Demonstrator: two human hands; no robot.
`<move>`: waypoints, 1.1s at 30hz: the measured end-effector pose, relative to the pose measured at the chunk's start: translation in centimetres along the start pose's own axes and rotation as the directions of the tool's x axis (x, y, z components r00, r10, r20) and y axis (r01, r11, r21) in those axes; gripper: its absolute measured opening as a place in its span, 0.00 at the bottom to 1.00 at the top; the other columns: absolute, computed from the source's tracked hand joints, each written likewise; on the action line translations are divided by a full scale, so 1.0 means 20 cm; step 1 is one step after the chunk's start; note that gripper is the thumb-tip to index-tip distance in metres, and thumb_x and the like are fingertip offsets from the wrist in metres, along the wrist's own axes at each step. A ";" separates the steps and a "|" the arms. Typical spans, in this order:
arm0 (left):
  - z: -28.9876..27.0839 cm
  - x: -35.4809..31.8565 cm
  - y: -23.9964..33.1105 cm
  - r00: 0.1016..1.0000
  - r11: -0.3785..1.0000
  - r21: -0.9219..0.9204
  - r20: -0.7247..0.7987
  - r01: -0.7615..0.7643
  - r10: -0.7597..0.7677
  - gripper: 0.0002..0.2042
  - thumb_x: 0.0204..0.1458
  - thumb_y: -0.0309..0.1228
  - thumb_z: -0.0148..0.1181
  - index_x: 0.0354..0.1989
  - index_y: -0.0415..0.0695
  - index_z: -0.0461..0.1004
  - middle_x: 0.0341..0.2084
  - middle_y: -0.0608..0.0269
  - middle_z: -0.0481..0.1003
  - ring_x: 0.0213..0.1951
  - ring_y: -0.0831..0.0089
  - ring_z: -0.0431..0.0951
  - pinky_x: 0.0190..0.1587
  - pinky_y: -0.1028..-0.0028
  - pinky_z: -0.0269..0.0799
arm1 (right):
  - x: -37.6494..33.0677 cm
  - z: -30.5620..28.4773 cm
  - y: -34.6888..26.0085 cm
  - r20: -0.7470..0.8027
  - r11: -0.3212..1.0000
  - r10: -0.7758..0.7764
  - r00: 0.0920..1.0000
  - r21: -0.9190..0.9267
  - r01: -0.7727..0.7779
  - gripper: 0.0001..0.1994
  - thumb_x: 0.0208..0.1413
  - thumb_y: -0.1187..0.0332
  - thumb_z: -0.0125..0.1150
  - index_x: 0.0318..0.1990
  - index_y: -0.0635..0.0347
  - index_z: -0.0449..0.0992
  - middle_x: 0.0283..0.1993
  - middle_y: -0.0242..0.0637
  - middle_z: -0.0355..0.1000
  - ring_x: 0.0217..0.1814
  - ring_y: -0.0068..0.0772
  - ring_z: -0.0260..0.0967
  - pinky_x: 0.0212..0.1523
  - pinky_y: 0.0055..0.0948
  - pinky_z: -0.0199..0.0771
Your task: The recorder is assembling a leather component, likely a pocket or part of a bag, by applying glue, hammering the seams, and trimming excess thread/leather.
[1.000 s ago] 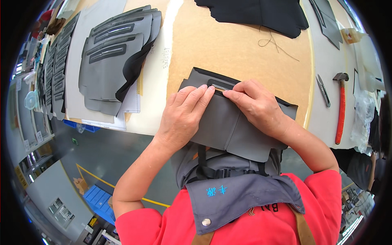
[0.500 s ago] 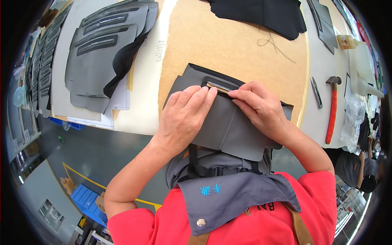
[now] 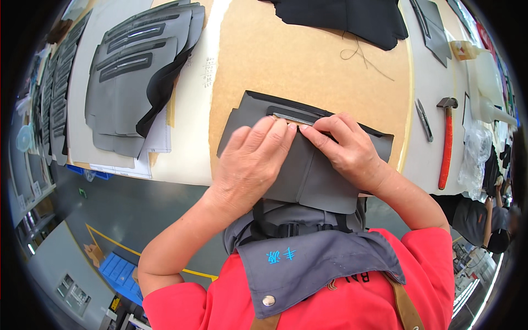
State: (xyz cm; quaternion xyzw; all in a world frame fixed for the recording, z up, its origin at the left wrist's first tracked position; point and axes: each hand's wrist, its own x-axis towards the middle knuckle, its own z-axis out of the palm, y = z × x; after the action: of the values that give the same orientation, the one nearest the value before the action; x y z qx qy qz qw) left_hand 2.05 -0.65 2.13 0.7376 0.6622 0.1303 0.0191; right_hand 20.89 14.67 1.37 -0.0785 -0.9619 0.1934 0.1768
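Note:
A grey leather-like panel (image 3: 308,176) with a black strip along its far edge lies in front of me, its near part hanging over the table's edge. Near its far side is a narrow slot (image 3: 287,117) framed in black, with a tan lining edge showing. My left hand (image 3: 247,157) is closed, thumb and fingertips pressed together on the slot's near edge. Close beside it, my right hand (image 3: 355,151) pinches that same edge between thumb and index finger. The fingers partly cover the slot, so the fold under them is hidden.
Grey panels with similar slots (image 3: 124,88) are stacked at the left. Black fabric (image 3: 341,19) and loose thread (image 3: 357,55) lie at the far side. To the right are tweezers (image 3: 424,121), a red-handled hammer (image 3: 446,148), plastic bottles (image 3: 488,77) and clear plastic wrap (image 3: 474,159).
My right fingertips have shifted left along the slot, now nearly meeting my left fingertips. The panel sits slightly lower and further left in view, as does the table.

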 end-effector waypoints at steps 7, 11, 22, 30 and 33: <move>0.01 0.00 0.03 1.000 0.999 -0.040 0.015 0.023 -0.022 0.25 0.55 0.26 0.57 0.65 0.42 0.74 0.56 0.59 0.74 0.60 0.63 0.74 0.61 0.65 0.67 | -0.03 -0.02 -0.01 -0.011 0.946 0.243 0.970 0.225 -0.234 0.16 0.51 0.79 0.67 0.49 0.62 0.82 0.40 0.38 0.75 0.40 0.40 0.74 0.40 0.35 0.79; 0.00 0.01 0.03 0.999 0.998 -0.063 0.034 0.021 -0.019 0.25 0.55 0.27 0.57 0.64 0.46 0.75 0.55 0.58 0.73 0.60 0.62 0.74 0.61 0.63 0.68 | -0.06 -0.02 0.03 -0.034 0.987 0.099 0.994 0.127 -0.094 0.16 0.49 0.79 0.67 0.49 0.64 0.82 0.41 0.38 0.75 0.41 0.39 0.74 0.39 0.34 0.79; 0.02 0.02 0.13 0.999 0.998 -0.039 0.000 0.040 -0.040 0.25 0.54 0.24 0.58 0.63 0.39 0.75 0.55 0.57 0.73 0.61 0.62 0.73 0.63 0.63 0.68 | -0.08 -0.02 0.01 -0.084 0.969 0.199 0.976 0.165 -0.183 0.18 0.45 0.79 0.70 0.47 0.61 0.83 0.40 0.36 0.75 0.39 0.38 0.74 0.40 0.34 0.79; 0.03 0.02 0.13 0.999 0.996 -0.079 0.027 0.038 -0.036 0.26 0.54 0.23 0.58 0.65 0.41 0.74 0.56 0.57 0.73 0.61 0.60 0.74 0.64 0.62 0.70 | -0.12 -0.02 0.03 -0.075 0.991 0.079 0.994 0.110 -0.070 0.19 0.44 0.79 0.71 0.47 0.60 0.83 0.39 0.34 0.75 0.38 0.36 0.72 0.36 0.33 0.78; 0.02 0.02 0.13 0.999 0.993 -0.113 0.031 0.039 -0.036 0.26 0.54 0.23 0.58 0.65 0.42 0.74 0.56 0.56 0.73 0.61 0.60 0.73 0.64 0.62 0.70 | -0.14 -0.02 0.04 -0.061 0.995 0.053 0.997 0.084 -0.047 0.19 0.45 0.78 0.69 0.49 0.60 0.83 0.40 0.34 0.74 0.38 0.35 0.72 0.36 0.33 0.78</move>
State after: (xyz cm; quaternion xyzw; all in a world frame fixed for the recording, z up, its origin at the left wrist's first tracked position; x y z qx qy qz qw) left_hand 4.63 -0.55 2.33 0.7246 0.6671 0.1567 0.0730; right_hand 23.71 14.87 0.58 -0.1012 -0.9447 0.2348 0.2052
